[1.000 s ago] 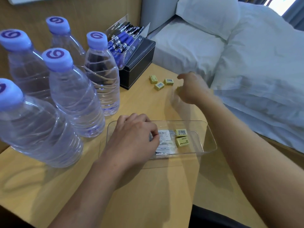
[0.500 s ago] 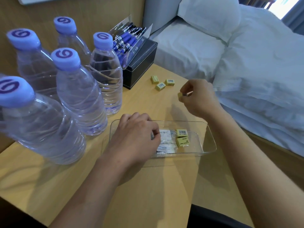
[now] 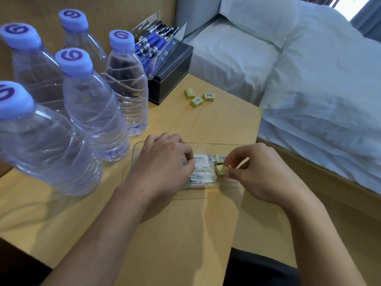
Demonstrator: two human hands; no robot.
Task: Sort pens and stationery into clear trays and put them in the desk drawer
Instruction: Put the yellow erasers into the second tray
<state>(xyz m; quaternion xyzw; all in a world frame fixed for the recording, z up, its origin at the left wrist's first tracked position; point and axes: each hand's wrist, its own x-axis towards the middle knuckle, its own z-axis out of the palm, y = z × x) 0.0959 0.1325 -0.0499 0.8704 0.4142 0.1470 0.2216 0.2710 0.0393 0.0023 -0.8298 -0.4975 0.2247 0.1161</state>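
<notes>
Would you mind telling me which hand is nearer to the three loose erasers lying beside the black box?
Left, narrowly. The left hand rests in the clear tray, below and slightly left of the loose erasers. The right hand works at the tray's right end, farther out.

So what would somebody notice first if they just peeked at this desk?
Probably the five water bottles with purple caps crowding the desk's left side. Next, the two hands over the clear tray in the middle: the right hand pinches a small yellow eraser.
</notes>
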